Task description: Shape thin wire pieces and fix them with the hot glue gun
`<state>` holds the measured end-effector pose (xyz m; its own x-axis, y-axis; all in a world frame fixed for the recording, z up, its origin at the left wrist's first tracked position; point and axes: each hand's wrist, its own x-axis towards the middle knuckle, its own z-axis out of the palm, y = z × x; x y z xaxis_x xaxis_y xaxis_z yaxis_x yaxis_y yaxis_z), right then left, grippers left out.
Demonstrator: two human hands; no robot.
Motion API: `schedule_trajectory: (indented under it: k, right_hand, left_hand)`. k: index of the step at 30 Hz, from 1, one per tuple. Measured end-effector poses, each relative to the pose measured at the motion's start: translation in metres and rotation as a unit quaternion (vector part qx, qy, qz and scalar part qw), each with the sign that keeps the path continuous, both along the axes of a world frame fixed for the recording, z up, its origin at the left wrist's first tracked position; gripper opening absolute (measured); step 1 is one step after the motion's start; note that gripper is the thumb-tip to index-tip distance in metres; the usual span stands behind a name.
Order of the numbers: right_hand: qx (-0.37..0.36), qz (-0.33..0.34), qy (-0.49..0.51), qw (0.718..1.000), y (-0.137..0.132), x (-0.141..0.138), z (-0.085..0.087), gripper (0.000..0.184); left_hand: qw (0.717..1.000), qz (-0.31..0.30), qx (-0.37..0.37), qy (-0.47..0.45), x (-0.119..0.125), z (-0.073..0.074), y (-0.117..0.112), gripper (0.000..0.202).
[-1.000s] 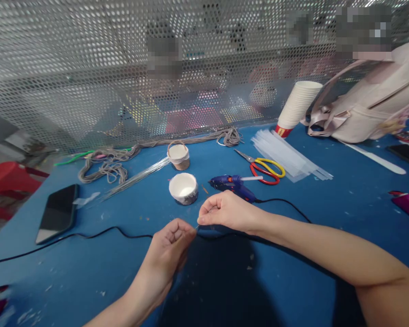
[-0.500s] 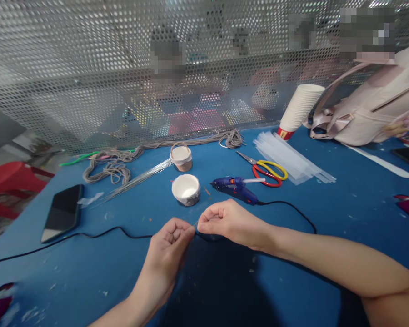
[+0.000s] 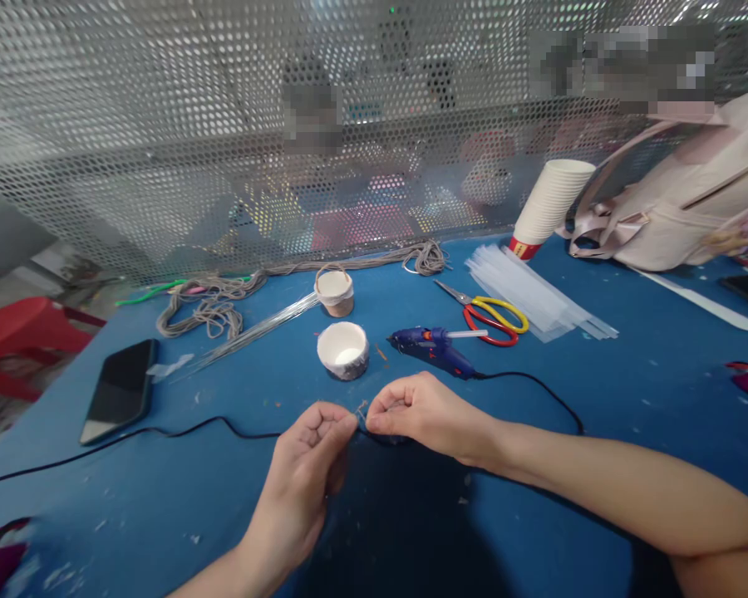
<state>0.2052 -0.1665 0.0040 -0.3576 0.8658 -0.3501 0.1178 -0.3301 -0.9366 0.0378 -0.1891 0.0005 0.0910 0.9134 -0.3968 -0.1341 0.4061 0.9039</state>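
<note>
My left hand point(image 3: 308, 465) and my right hand point(image 3: 420, 411) meet fingertip to fingertip low over the blue table point(image 3: 629, 382). Both are closed in a pinch on a small thin piece of twine or wire point(image 3: 361, 410) that pokes up between them; it is too small to name surely. A black cord point(image 3: 180, 428) runs under the hands. Just beyond them lie a white paper cup point(image 3: 343, 350) wrapped partly in twine and a blue glue gun point(image 3: 433, 347).
A second twine-wrapped cup point(image 3: 335, 291), grey twine point(image 3: 205, 306), thin wires point(image 3: 255, 329), a phone point(image 3: 120, 389), red-yellow scissors point(image 3: 489, 314), clear glue sticks point(image 3: 536, 292), stacked cups point(image 3: 548, 206) and a pale bag point(image 3: 686, 208) lie around. A perforated metal screen point(image 3: 162, 124) backs the table; people sit behind it.
Both hands stayed pinched together and slid slightly lower in view. A short frayed end now shows above the fingertips.
</note>
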Motion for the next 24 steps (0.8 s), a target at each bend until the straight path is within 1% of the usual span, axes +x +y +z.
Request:
schedule_trajectory:
  k: [4,8,12,15,19,24]
  right_hand:
    - [-0.016,-0.013,0.016,1.0,0.003,-0.002,-0.006,0.013]
    - [-0.019,-0.027,0.012,0.999,0.006,-0.002,-0.005,0.012]
    - [-0.003,-0.03,-0.007,1.0,0.009,-0.002,-0.001,0.01]
    - [0.007,-0.025,-0.011,1.0,0.011,-0.001,-0.001,0.008]
    - [0.022,-0.004,0.006,1.0,0.016,0.002,-0.006,0.009]
    - [0.004,0.032,0.019,0.999,0.022,0.008,-0.008,0.01]
  left_hand:
    - [0.998,-0.017,-0.044,-0.048,0.001,0.002,0.0,0.023]
    - [0.994,-0.028,-0.078,-0.074,0.0,0.004,0.001,0.023]
    - [0.991,-0.042,-0.09,-0.09,-0.001,0.004,0.002,0.025]
    - [0.989,-0.059,-0.094,-0.098,-0.002,0.003,0.003,0.026]
    - [0.988,-0.081,-0.099,-0.092,-0.003,0.005,0.004,0.029]
    - [0.988,-0.107,-0.106,-0.037,-0.003,0.006,0.004,0.026]
